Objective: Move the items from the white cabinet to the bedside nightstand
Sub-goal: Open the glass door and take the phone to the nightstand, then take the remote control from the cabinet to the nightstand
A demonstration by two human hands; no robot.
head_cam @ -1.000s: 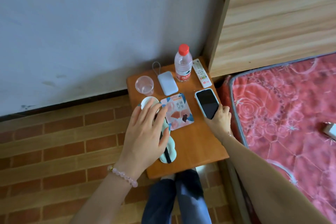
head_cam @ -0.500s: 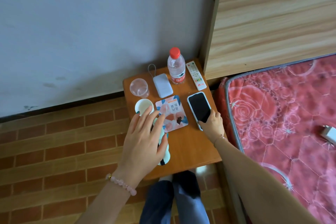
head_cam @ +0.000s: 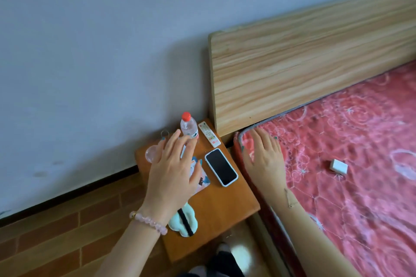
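Neither grip holds anything. The left hand (head_cam: pixel 173 173) is spread flat, fingers apart, above the table (head_cam: pixel 216 207), covering part of a patterned pink and blue card (head_cam: pixel 201 179) and most of a pale flat object behind it. The right hand (head_cam: pixel 264 155) is likewise open, palm down over the corner of the red quilted mattress (head_cam: pixel 349 175), just beside the table's right edge.

Between the two hands lies a phone (head_cam: pixel 221 167), a dark glassy slab in a pale case, flat on the orange wooden top and touched by neither hand. Behind it, near the back edge, lies a slim white remote (head_cam: pixel 209 134), with an upright clear plastic bottle (head_cam: pixel 189 127) with a red cap to its left. A clear round cup (head_cam: pixel 152 153) shows left of the left hand's fingers. Below the left wrist, with its pink bead bracelet (head_cam: pixel 148 222), a soft mint cloud-shaped eye mask (head_cam: pixel 183 222) with a black strap lies near the front edge.

A small white block (head_cam: pixel 338 167) rests on the mattress, well apart from the right hand.
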